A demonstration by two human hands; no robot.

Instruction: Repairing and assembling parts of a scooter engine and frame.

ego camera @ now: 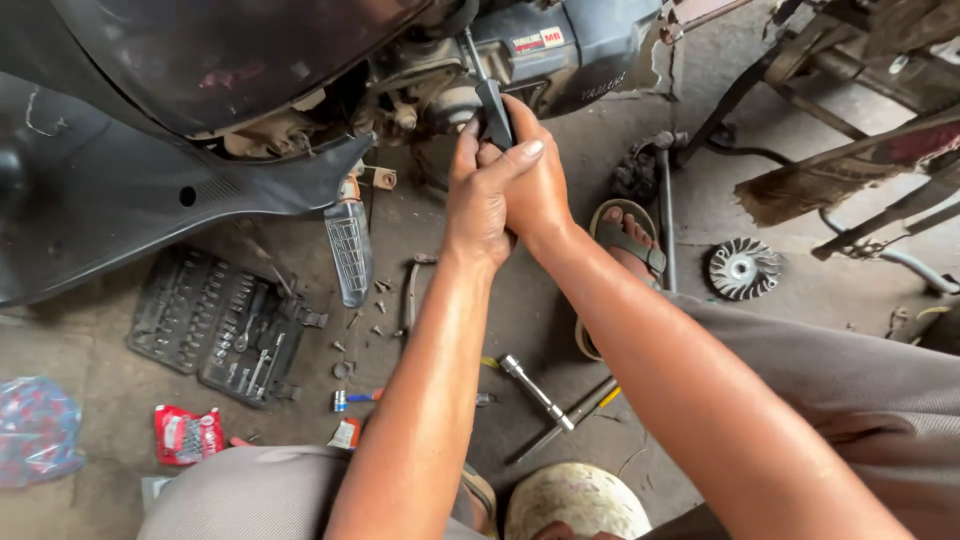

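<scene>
left hand (478, 200) and right hand (533, 180) clasped together on screwdriver handle (495, 112) for force | shaft enters scooter engine (450, 95) | socket set (225, 325) near-left on floor (100, 400)

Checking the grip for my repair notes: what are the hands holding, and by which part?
Both the left hand and right hand clasp the dark handle of a driver tool; its shaft reaches into the engine.
</scene>
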